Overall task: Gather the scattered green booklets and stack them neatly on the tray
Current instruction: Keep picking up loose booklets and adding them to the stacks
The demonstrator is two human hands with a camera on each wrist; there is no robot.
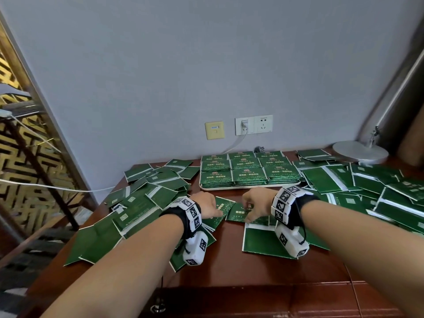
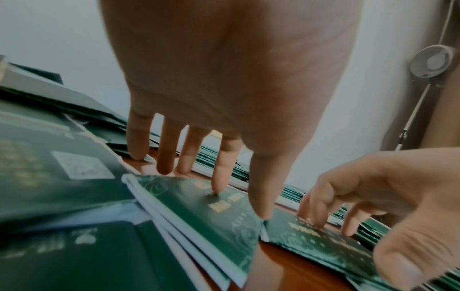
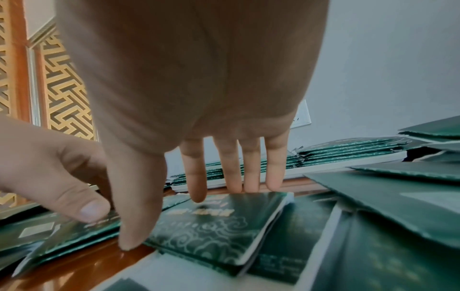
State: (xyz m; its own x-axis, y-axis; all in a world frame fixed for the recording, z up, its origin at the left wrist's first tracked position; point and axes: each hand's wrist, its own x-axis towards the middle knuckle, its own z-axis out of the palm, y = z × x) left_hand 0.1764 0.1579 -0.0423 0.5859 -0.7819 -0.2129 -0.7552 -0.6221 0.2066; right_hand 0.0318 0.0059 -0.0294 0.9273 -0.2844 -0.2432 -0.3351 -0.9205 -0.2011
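The tray [image 1: 204,188] holds neat stacks; beside it, scattered booklets [image 1: 344,180] remain (many), both hands [image 1: 207,206] [image 1: 255,204] spread, pressing two.

gold print on booklet [image 2: 224,208] covers blurred, unreadable; tray [image 1: 250,187] mostly hidden under stacked booklets.

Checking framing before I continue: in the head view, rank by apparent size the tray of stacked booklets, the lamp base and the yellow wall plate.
1. tray of stacked booklets
2. lamp base
3. yellow wall plate
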